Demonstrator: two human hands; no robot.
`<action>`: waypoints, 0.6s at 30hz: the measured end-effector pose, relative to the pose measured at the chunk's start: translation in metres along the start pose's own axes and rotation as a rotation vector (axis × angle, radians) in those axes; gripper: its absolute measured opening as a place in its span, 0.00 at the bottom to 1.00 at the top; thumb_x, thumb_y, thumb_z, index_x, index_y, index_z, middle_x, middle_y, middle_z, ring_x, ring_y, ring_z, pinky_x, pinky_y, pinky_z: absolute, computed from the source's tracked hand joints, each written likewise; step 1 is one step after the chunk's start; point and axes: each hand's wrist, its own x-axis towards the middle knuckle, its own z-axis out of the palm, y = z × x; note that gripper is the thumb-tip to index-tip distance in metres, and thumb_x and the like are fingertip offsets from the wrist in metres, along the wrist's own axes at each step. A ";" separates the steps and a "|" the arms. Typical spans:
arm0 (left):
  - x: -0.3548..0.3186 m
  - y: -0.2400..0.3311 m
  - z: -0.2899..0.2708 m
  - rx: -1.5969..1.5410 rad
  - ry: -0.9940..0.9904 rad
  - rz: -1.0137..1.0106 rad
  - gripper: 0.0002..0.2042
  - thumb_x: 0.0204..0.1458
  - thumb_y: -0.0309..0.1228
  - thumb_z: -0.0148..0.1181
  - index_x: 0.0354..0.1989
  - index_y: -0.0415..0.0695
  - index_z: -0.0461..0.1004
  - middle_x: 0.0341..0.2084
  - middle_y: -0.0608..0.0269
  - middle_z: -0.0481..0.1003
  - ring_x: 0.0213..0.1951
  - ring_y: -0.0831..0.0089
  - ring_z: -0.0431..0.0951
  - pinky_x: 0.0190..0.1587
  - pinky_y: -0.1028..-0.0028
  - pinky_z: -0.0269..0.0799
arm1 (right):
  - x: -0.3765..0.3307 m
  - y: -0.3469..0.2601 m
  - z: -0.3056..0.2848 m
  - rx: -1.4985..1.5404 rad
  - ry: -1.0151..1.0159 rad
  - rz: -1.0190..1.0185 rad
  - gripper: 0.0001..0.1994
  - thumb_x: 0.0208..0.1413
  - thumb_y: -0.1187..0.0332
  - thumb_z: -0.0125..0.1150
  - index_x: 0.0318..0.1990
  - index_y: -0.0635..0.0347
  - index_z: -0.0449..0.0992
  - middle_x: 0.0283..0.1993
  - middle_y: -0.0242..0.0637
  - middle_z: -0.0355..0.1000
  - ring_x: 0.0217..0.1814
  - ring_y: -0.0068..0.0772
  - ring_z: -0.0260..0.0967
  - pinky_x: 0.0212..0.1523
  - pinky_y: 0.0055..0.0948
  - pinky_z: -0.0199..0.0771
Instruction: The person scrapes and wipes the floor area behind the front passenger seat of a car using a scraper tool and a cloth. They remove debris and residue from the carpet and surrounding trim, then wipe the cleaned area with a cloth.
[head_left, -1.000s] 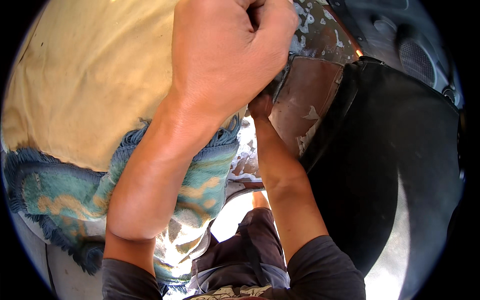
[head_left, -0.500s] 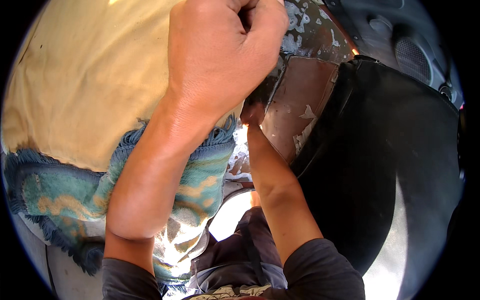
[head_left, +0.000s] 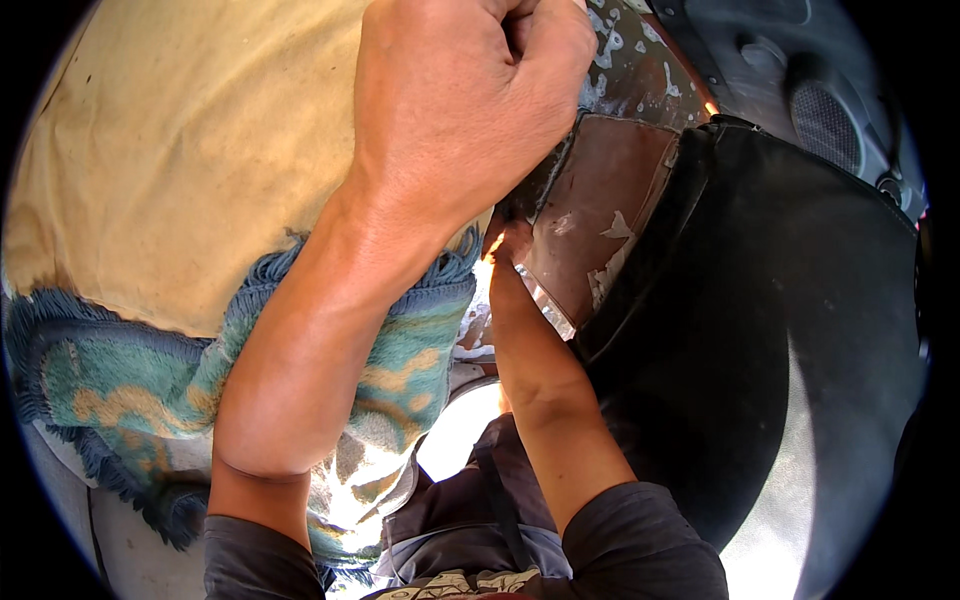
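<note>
My left hand [head_left: 465, 105] is raised close in front of the view at the top, back of the hand showing. Its fingers are curled and pressed together; whatever they may hold is cut off by the upper edge. Lower down, my right hand [head_left: 512, 240] reaches into a dark gap beside a worn brown panel [head_left: 600, 215] with peeling edges. Shadow hides its fingers. To the left lies a tan cloth cover [head_left: 190, 170], partly behind my left forearm. A fringed blue-green and tan blanket [head_left: 140, 385] borders its near edge.
On the right a large black leather-like cushion or cover [head_left: 720, 330] stands beside the panel. Beyond it is a dark vehicle door trim with a speaker grille [head_left: 825, 115]. A stained, flaking surface [head_left: 640, 75] shows at the top. Bright sunlight falls near my legs.
My left hand has shifted slightly to the right, its fingers still curled. My right forearm has swung a little to the left, and the hand has moved slightly beside the brown panel.
</note>
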 end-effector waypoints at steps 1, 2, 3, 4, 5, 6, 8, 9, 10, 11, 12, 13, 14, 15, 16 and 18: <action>0.000 0.002 -0.001 -0.009 -0.006 -0.014 0.17 0.58 0.26 0.59 0.16 0.35 0.68 0.10 0.68 0.64 0.16 0.85 0.60 0.17 0.75 0.53 | 0.002 0.001 0.000 0.014 0.001 0.000 0.20 0.51 0.51 0.60 0.48 0.49 0.82 0.47 0.55 0.77 0.49 0.59 0.77 0.49 0.50 0.79; 0.001 0.002 -0.001 -0.003 -0.015 -0.019 0.17 0.58 0.25 0.59 0.16 0.35 0.68 0.10 0.68 0.64 0.16 0.85 0.60 0.17 0.75 0.53 | 0.003 0.002 0.000 0.029 0.002 0.000 0.20 0.51 0.51 0.60 0.47 0.49 0.82 0.47 0.55 0.77 0.49 0.59 0.77 0.48 0.50 0.79; 0.001 0.002 -0.001 0.000 -0.017 -0.017 0.17 0.58 0.25 0.59 0.16 0.35 0.68 0.10 0.68 0.64 0.16 0.85 0.60 0.17 0.75 0.53 | 0.001 0.000 -0.002 0.041 0.003 0.006 0.20 0.52 0.50 0.59 0.47 0.50 0.82 0.47 0.55 0.77 0.49 0.59 0.77 0.48 0.50 0.79; 0.001 0.002 -0.002 0.002 -0.018 -0.015 0.17 0.58 0.25 0.60 0.16 0.35 0.68 0.10 0.68 0.64 0.16 0.85 0.60 0.17 0.75 0.53 | -0.001 -0.002 -0.005 0.054 0.003 0.011 0.20 0.52 0.50 0.59 0.47 0.50 0.82 0.47 0.55 0.77 0.48 0.59 0.77 0.48 0.51 0.79; 0.000 0.001 -0.002 0.000 -0.014 -0.005 0.17 0.58 0.25 0.60 0.16 0.35 0.68 0.10 0.68 0.64 0.16 0.85 0.60 0.17 0.75 0.53 | -0.003 -0.004 -0.007 0.067 0.003 0.017 0.19 0.53 0.50 0.59 0.46 0.50 0.82 0.46 0.56 0.77 0.48 0.59 0.77 0.48 0.51 0.79; 0.000 0.001 -0.002 0.000 -0.015 -0.005 0.17 0.58 0.25 0.60 0.17 0.35 0.68 0.10 0.68 0.64 0.16 0.84 0.60 0.17 0.75 0.53 | -0.001 -0.004 -0.007 0.038 0.007 0.033 0.19 0.53 0.51 0.59 0.46 0.50 0.82 0.46 0.56 0.78 0.48 0.59 0.77 0.48 0.51 0.79; 0.000 0.001 -0.002 0.004 -0.020 -0.018 0.16 0.58 0.25 0.60 0.17 0.34 0.69 0.10 0.67 0.65 0.16 0.84 0.60 0.17 0.75 0.53 | 0.004 -0.004 -0.007 -0.020 0.014 0.065 0.18 0.53 0.53 0.59 0.46 0.50 0.83 0.45 0.56 0.78 0.48 0.58 0.77 0.47 0.51 0.79; 0.001 0.001 0.000 0.014 -0.018 -0.010 0.16 0.58 0.25 0.60 0.17 0.34 0.69 0.10 0.67 0.65 0.16 0.84 0.60 0.17 0.75 0.54 | 0.010 0.003 -0.002 0.031 0.036 0.066 0.18 0.52 0.54 0.59 0.46 0.51 0.83 0.44 0.57 0.78 0.47 0.59 0.77 0.46 0.52 0.79; 0.001 0.001 0.001 0.023 -0.015 -0.001 0.16 0.57 0.25 0.60 0.17 0.34 0.69 0.10 0.67 0.65 0.16 0.84 0.60 0.17 0.75 0.54 | 0.018 0.011 0.004 0.082 0.060 0.066 0.18 0.52 0.54 0.59 0.46 0.53 0.83 0.44 0.57 0.78 0.46 0.60 0.77 0.46 0.52 0.79; 0.000 -0.001 0.004 0.040 -0.003 0.026 0.16 0.57 0.25 0.60 0.17 0.34 0.69 0.10 0.67 0.65 0.16 0.84 0.60 0.17 0.75 0.54 | 0.026 0.019 0.009 0.133 0.084 0.066 0.19 0.51 0.55 0.59 0.46 0.54 0.83 0.43 0.58 0.78 0.46 0.61 0.77 0.45 0.53 0.78; 0.000 -0.004 0.003 0.049 0.005 0.026 0.16 0.57 0.26 0.60 0.17 0.34 0.69 0.10 0.67 0.65 0.16 0.84 0.61 0.17 0.74 0.54 | 0.024 0.012 0.007 0.111 0.089 0.005 0.19 0.51 0.57 0.59 0.46 0.56 0.82 0.44 0.58 0.78 0.46 0.61 0.77 0.46 0.53 0.78; -0.001 -0.006 0.000 0.060 0.014 0.027 0.16 0.57 0.26 0.60 0.17 0.34 0.69 0.10 0.67 0.65 0.16 0.84 0.61 0.17 0.74 0.55 | 0.020 -0.005 -0.003 0.092 0.092 -0.059 0.19 0.50 0.58 0.59 0.46 0.58 0.82 0.44 0.59 0.77 0.47 0.62 0.76 0.47 0.52 0.77; -0.001 -0.004 -0.004 0.047 0.015 0.004 0.16 0.57 0.26 0.60 0.17 0.34 0.69 0.10 0.67 0.66 0.16 0.84 0.61 0.17 0.74 0.55 | 0.018 -0.016 -0.006 0.073 0.094 -0.123 0.19 0.49 0.60 0.59 0.47 0.60 0.81 0.45 0.59 0.77 0.47 0.62 0.75 0.48 0.52 0.76; 0.000 -0.008 -0.002 0.077 0.008 0.036 0.16 0.57 0.26 0.60 0.17 0.34 0.69 0.10 0.66 0.66 0.16 0.84 0.61 0.17 0.74 0.55 | 0.032 -0.014 -0.005 0.138 0.167 -0.258 0.19 0.49 0.62 0.59 0.47 0.61 0.81 0.45 0.59 0.77 0.49 0.62 0.75 0.49 0.52 0.75; 0.002 -0.009 -0.002 0.116 0.007 0.070 0.16 0.57 0.26 0.60 0.17 0.34 0.69 0.10 0.66 0.66 0.16 0.84 0.61 0.18 0.74 0.56 | 0.048 -0.015 0.002 0.208 0.233 -0.397 0.20 0.48 0.63 0.59 0.48 0.62 0.80 0.46 0.60 0.76 0.50 0.62 0.74 0.51 0.51 0.73; 0.008 -0.024 -0.002 0.277 0.006 0.201 0.16 0.58 0.27 0.59 0.17 0.35 0.69 0.10 0.66 0.66 0.16 0.84 0.61 0.18 0.75 0.56 | 0.068 -0.012 0.017 0.230 0.191 -0.491 0.21 0.47 0.68 0.58 0.50 0.61 0.79 0.48 0.59 0.76 0.53 0.61 0.72 0.55 0.50 0.71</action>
